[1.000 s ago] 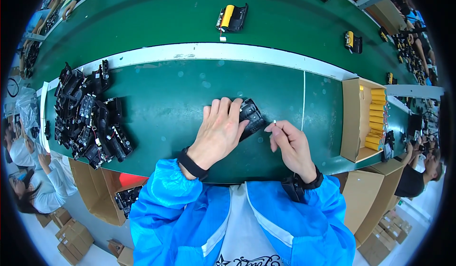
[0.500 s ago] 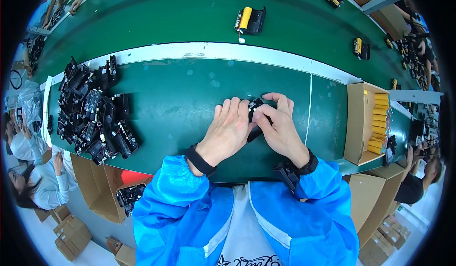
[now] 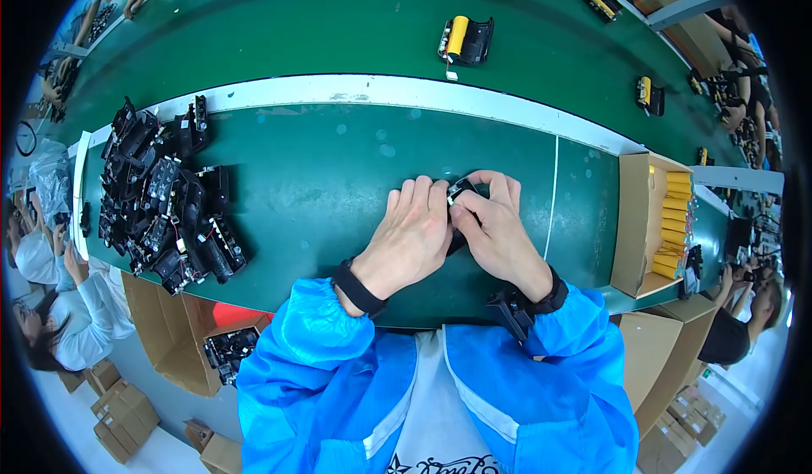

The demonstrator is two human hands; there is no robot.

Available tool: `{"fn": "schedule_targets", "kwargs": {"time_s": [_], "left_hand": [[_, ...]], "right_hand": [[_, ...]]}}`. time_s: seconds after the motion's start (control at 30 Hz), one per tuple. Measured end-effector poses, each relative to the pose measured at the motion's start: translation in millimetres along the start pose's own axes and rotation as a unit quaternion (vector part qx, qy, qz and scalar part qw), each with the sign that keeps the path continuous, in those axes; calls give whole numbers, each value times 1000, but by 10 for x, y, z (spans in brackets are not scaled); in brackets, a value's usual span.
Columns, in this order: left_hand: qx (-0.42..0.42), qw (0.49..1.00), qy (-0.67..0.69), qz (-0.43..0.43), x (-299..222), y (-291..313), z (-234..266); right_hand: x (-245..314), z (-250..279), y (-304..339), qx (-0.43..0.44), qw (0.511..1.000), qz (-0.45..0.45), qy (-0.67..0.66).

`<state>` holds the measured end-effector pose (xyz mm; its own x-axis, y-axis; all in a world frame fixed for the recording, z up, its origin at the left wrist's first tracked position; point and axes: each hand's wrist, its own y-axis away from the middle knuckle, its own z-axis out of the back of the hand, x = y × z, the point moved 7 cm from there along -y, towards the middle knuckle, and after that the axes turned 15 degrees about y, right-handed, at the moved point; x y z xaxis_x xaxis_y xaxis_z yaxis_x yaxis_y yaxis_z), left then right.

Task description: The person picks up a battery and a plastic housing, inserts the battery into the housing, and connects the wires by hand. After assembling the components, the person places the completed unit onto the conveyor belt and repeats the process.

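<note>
Grasping one small black casing between them, the left hand and right hand meet near the middle of the green worktop. Left: fingers laid along the casing's left side, thumb mostly hidden, exact hold hard to make out. Right: thumb and bent forefinger close on the upper end, beside a whitish bit too small to identify. Most of the casing is covered; a top corner and dark lower portion show. Left on the worktop, a heap of black casings overlaps too densely to count. Right, a cardboard box holds a column of yellow cylinders. Beyond a scuffed white strip runs a second green surface, bearing a casing with a yellow cylinder and others toward the right. Room: pale floor, stacked cartons lower left, co-workers at both sides, bent and partly cut off by the dark fisheye rim.
</note>
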<state>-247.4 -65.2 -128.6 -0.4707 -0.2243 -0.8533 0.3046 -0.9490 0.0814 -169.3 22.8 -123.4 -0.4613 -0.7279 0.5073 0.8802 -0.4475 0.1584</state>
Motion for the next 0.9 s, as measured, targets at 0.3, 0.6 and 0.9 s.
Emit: {"fn": "schedule_targets", "kwargs": {"time_s": [0.3,0.6,0.9], "left_hand": [[-17,1000,-13,-5,16,19,-3],[-30,999,-8,8,13,23,-21],[-30,999,-22,-2,7,28,-5]], "right_hand": [[-16,-46,27,-90,994,-56,-14],[-67,-75,40,-101,990,-69,-74],[-55,-125,26,-83,990,-78,-78]]}}
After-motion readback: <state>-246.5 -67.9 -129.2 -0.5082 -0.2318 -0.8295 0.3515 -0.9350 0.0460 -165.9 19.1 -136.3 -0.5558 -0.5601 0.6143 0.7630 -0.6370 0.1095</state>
